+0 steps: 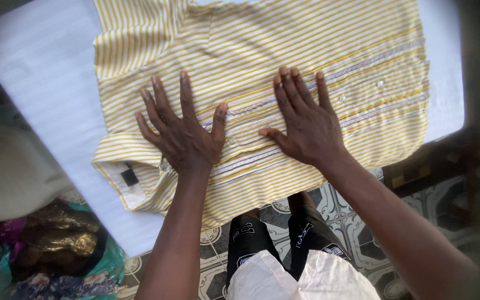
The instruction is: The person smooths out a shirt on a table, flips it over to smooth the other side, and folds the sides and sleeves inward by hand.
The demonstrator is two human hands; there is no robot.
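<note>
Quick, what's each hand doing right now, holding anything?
Left hand: open, fingers spread, pressed flat on the yellow striped shirt, holding nothing.
Right hand: open, flat on the same shirt near its button placket, holding nothing.

Soft matt cloth on a smooth white surface

The striped shirt (284, 61) is thin woven cloth; the worktop (45, 89) cover looks matt; the floor tiles (356, 216) at lower right shine faintly.
</note>
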